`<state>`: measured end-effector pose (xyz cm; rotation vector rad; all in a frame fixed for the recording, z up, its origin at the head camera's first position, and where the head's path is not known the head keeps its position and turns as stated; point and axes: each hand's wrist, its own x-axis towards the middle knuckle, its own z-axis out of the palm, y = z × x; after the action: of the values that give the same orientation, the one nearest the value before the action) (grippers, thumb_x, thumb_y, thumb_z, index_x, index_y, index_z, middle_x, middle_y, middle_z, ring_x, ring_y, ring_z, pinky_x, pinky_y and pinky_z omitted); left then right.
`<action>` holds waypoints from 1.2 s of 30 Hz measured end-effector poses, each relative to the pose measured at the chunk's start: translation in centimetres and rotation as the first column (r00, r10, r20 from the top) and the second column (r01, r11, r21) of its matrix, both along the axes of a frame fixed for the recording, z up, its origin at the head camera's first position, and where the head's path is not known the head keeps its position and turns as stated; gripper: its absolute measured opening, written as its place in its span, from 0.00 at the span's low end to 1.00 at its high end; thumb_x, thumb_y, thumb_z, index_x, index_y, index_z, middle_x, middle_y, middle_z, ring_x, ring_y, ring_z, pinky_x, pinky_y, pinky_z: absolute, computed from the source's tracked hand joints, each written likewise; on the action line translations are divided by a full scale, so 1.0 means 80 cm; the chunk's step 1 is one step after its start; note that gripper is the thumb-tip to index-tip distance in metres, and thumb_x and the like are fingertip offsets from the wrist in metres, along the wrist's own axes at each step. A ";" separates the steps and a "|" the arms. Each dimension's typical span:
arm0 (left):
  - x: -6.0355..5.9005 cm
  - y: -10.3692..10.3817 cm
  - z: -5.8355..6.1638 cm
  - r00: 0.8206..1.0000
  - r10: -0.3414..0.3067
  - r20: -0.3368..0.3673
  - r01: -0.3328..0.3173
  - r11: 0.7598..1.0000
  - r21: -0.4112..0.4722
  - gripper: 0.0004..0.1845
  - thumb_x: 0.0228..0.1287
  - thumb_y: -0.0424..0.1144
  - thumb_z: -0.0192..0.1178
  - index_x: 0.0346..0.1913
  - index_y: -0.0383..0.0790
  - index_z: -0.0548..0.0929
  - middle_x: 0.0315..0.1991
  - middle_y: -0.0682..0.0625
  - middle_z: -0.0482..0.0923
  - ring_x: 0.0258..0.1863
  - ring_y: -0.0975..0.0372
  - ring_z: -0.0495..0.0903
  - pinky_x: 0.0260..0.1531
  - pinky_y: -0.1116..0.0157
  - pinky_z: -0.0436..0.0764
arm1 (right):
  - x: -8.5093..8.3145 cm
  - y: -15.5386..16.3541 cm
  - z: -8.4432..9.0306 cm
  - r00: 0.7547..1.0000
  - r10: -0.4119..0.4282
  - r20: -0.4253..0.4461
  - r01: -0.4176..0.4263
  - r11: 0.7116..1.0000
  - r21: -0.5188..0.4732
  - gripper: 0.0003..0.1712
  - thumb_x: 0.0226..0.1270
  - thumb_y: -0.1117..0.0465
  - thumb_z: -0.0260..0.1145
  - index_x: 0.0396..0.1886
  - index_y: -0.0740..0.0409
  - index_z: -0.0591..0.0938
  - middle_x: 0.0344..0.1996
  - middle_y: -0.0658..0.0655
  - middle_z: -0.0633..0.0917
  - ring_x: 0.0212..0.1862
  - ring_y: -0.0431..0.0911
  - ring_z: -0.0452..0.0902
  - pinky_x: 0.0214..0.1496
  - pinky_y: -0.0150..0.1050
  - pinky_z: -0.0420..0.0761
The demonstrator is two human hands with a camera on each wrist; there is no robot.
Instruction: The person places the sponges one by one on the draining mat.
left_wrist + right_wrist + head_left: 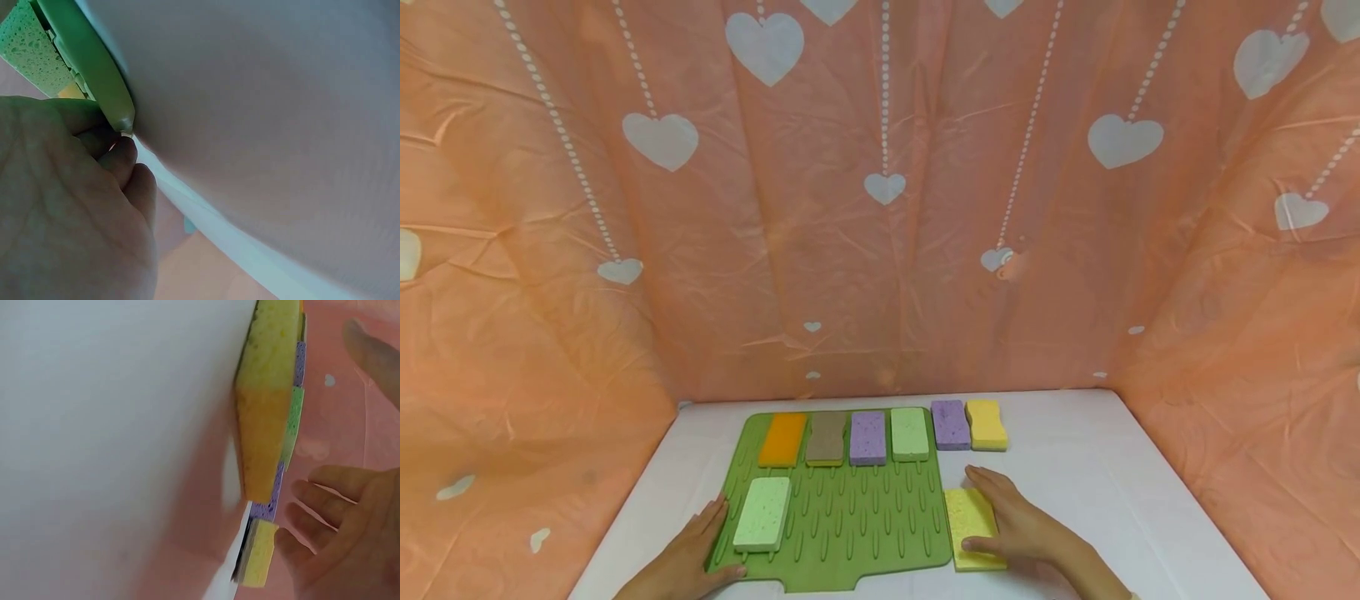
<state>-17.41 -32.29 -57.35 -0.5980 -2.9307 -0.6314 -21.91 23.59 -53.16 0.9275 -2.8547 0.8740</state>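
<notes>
The yellow rectangular sponge (964, 514) is lying flat on the white table (1138, 500), right along the right edge of the green ribbed mat (842, 554); can't tell if they touch. The right hand (1018, 523) is spread around it, thumb and fingers well apart, not clamped on anything as far as I can see. For picking it up, I'd close on two opposite edges rather than dig into the face, since it's probably squishy. Lift before going sideways or the mat's rim might snag it. The left hand (688, 554), way over on the other side, braces the mat's near-left corner; can't tell if any fingertips are tucked under.

Room-wise, the middle of the mat is just ridges. Watch the pale green sponge (763, 514) by the left hand and the back row: orange sponge (783, 439), brown wavy-sided sponge (827, 437), purple sponge (868, 436), mint sponge (910, 432). There's decent tabletop to the right, but the heart-print curtain (887, 358) walls off the back.
</notes>
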 end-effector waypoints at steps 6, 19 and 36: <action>-0.004 -0.001 -0.009 1.000 0.010 -0.021 -0.009 0.999 0.047 0.58 0.64 0.62 0.74 0.75 0.15 0.63 0.77 0.21 0.61 0.78 0.36 0.58 0.63 0.90 0.29 | 0.009 0.011 0.000 1.000 -0.011 0.013 0.011 0.998 0.056 0.68 0.59 0.31 0.80 0.83 0.69 0.61 0.79 0.72 0.66 0.79 0.68 0.61 0.75 0.68 0.68; 0.001 0.001 0.004 1.000 0.004 0.027 -0.004 1.000 0.014 0.57 0.68 0.62 0.71 0.78 0.16 0.60 0.77 0.21 0.60 0.82 0.42 0.57 0.81 0.69 0.48 | 0.024 0.019 0.005 0.994 -0.014 0.111 0.005 0.997 0.080 0.72 0.53 0.31 0.83 0.84 0.67 0.61 0.81 0.66 0.65 0.79 0.67 0.62 0.77 0.59 0.72; 0.002 0.007 0.013 0.996 0.021 0.081 -0.021 1.000 -0.004 0.58 0.66 0.61 0.72 0.77 0.15 0.60 0.80 0.23 0.57 0.83 0.39 0.55 0.80 0.47 0.61 | 0.018 0.017 0.003 0.972 -0.028 0.234 0.006 0.995 0.096 0.72 0.51 0.39 0.86 0.86 0.64 0.57 0.84 0.64 0.60 0.82 0.65 0.57 0.80 0.62 0.65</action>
<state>-17.23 -31.76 -56.28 -0.5541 -3.0094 -0.6639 -20.44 24.99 -52.95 0.8593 -3.1240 0.9117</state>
